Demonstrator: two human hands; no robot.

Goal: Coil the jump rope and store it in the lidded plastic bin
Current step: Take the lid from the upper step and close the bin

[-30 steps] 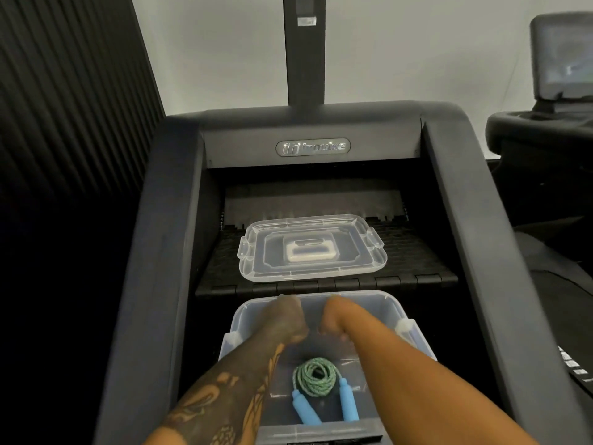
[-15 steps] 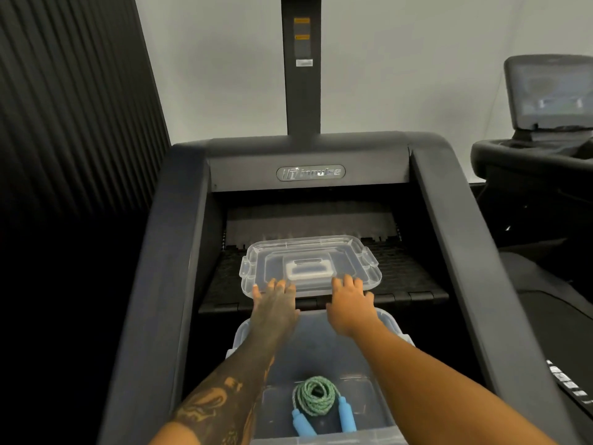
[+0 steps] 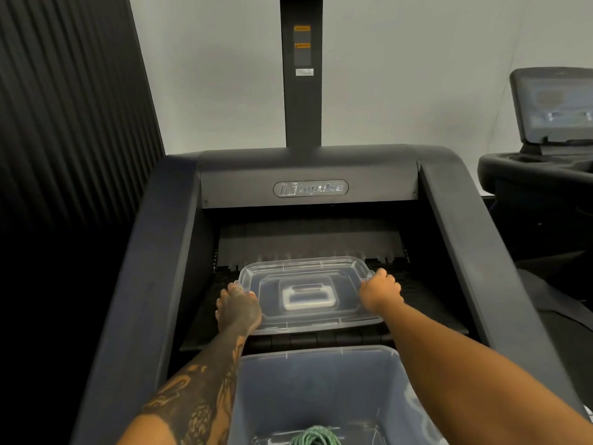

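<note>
Head view: both hands' grip on clear rectangular plastic lid [image 3: 308, 293].

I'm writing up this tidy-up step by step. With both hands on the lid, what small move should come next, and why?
Probably lift the lid and bring it back over the open bin. The left hand and right hand grip its opposite short edges, it seems to rest on the black step beyond the bin, and the coiled rope already lies inside.

Jump rope [image 3: 316, 438] coil cut off by bottom edge; handles unseen.
</note>
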